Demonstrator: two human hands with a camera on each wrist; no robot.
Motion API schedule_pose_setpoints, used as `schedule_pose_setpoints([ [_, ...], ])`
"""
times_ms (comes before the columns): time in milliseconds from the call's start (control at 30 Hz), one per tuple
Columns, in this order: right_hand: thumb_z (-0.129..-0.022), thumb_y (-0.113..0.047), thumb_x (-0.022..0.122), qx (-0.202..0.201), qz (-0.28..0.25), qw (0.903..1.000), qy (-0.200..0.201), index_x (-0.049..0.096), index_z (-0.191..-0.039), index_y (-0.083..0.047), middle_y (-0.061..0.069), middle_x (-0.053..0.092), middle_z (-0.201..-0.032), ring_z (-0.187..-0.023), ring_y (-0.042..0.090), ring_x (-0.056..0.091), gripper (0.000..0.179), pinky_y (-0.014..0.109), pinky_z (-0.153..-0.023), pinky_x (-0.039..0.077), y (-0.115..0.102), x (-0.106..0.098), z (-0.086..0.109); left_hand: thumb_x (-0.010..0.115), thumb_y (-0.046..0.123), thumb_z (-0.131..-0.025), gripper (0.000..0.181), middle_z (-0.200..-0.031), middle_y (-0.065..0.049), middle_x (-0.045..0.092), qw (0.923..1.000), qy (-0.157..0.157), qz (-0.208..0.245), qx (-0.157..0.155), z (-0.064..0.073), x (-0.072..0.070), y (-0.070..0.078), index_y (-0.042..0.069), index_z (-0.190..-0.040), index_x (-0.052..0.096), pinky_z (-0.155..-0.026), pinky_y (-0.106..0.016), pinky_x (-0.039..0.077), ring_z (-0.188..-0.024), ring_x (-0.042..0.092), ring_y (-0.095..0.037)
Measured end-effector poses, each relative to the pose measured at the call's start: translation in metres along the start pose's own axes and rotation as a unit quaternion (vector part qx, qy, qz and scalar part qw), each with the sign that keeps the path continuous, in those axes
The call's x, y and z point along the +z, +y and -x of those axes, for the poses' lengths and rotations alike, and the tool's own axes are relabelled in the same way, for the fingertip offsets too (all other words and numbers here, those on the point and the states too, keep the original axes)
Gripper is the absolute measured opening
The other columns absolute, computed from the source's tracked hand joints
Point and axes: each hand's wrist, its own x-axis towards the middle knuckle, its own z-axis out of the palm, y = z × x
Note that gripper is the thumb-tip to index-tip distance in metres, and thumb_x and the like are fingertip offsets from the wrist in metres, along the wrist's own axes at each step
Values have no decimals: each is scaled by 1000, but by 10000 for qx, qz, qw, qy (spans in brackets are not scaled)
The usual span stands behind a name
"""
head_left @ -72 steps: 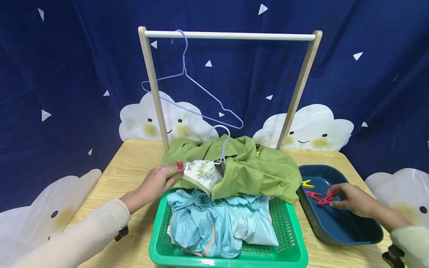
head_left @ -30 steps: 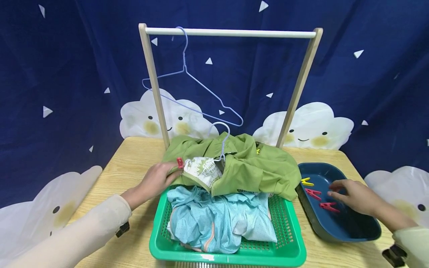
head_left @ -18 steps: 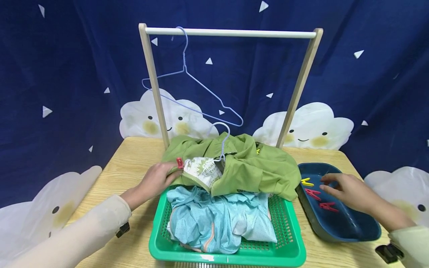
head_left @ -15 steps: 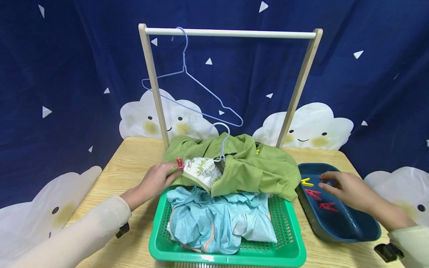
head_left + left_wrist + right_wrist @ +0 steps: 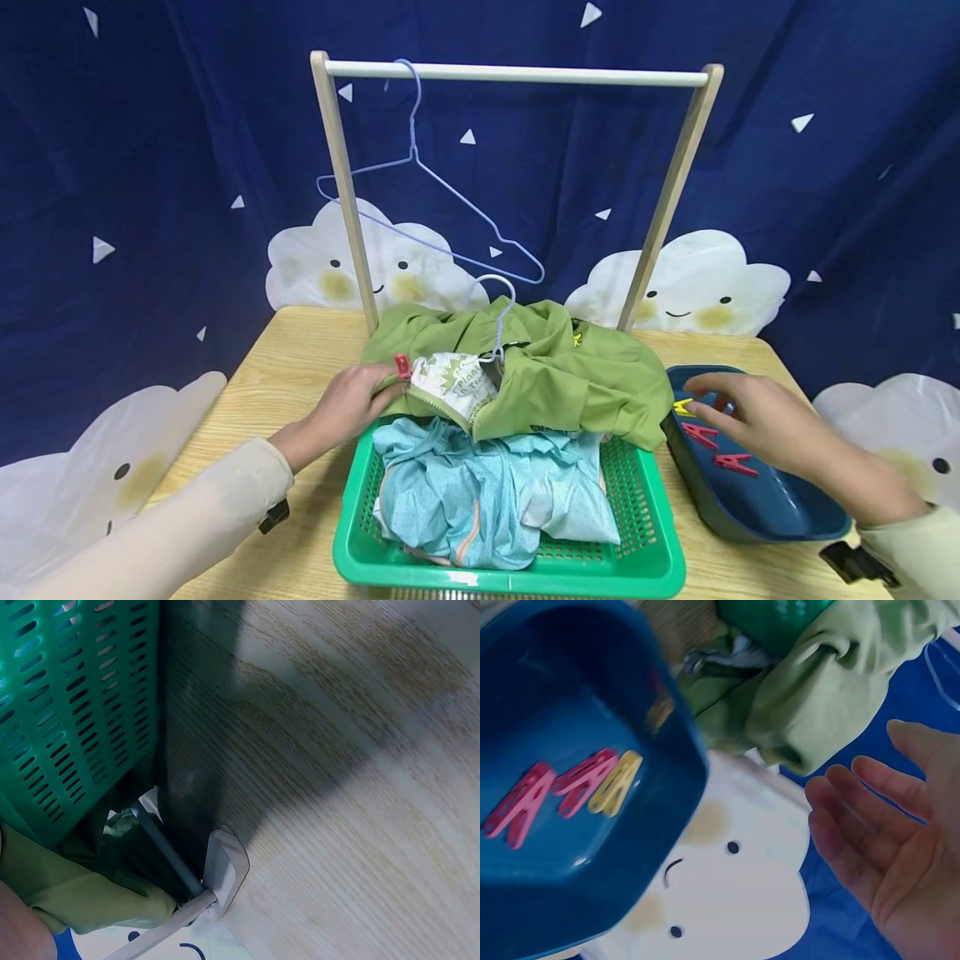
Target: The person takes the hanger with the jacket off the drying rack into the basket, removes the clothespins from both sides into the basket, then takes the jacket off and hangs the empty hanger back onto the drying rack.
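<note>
My left hand grips the edge of a green jacket, just beside a red clothespin clipped to it. A lilac wire hanger sits inside the jacket, its hook sticking out at the neck. My right hand hovers over a dark blue tub, thumb and index finger apart near a yellow clothespin. Two red clothespins lie beside it in the tub. In the right wrist view the right hand is not shown; there, its loosely bent fingers hold nothing.
A green basket with light blue clothes stands in front, partly under the jacket. Behind rises a wooden rack with a white rail, from which another lilac hanger hangs. Another yellow clothespin is on the jacket's far right.
My right hand has let go of a red clothespin, which now lies apart from the other red one, and has moved left toward the yellow clothespin. My left hand keeps its grip.
</note>
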Motion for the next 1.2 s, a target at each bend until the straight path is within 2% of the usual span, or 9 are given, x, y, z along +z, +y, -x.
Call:
schedule_pose_setpoints([
  [200, -92, -23, 75, -325, 10, 9991, 256, 74, -108, -15, -13, 70, -84, -64, -9, 54, 18, 23, -58, 47, -24, -1, -4, 74, 13, -91, 13, -98, -6, 79, 9999, 84, -60, 39, 0, 1, 0, 11, -104, 76, -71, -42, 59, -84, 76, -24],
  [367, -91, -25, 75, -549, 170, 9976, 392, 75, -109, -16, -8, 74, -95, -71, -3, 61, 20, 23, -60, 50, -39, 1, -9, 74, 13, -91, 11, -96, -5, 79, 9999, 119, -113, 54, 0, 1, 2, 11, -101, 76, -71, -43, 59, -85, 76, -25],
  [533, -92, -26, 75, -742, 166, 9964, 376, 75, -109, -18, -12, 72, -92, -70, -5, 58, 20, 22, -58, 47, -52, 2, -14, 74, 13, -91, 11, -96, -6, 79, 9999, 111, -96, 35, 0, 1, 2, 11, -101, 75, -71, -43, 59, -85, 76, -25],
  [667, -91, -25, 75, -882, 202, 9953, 347, 75, -108, -20, -13, 73, -93, -76, 0, 62, 18, 22, -60, 47, -61, 5, -19, 74, 13, -90, 12, -97, -6, 79, 9999, 111, -81, 32, 0, 1, 0, 11, -102, 75, -72, -43, 59, -86, 76, -26],
  [933, -93, -26, 74, -1050, 86, 9942, 206, 75, -110, -19, -12, 74, -96, -78, 5, 65, 19, 23, -59, 48, -81, 4, -27, 74, 15, -92, 11, -96, -5, 79, 10000, 87, -8, -20, -1, 1, 1, 12, -102, 76, -66, -35, 56, -75, 71, -15],
  [1033, -93, -25, 73, -1223, 68, 9922, 219, 75, -111, -18, -8, 76, -100, -80, 7, 69, 19, 26, -63, 52, -88, 6, -30, 73, 15, -92, 10, -93, -4, 79, 10000, 63, 8, -54, -1, 0, 0, 12, -101, 76, -64, -33, 54, -70, 65, -10],
  [1200, -93, -24, 74, -1622, 37, 9864, 258, 75, -110, -18, -7, 76, -104, -84, 6, 70, 19, 29, -69, 57, -99, 11, -35, 74, 14, -91, 9, -94, -4, 79, 10000, 23, -12, -82, -1, 0, -1, 13, -100, 76, -65, -32, 54, -71, 65, -9],
])
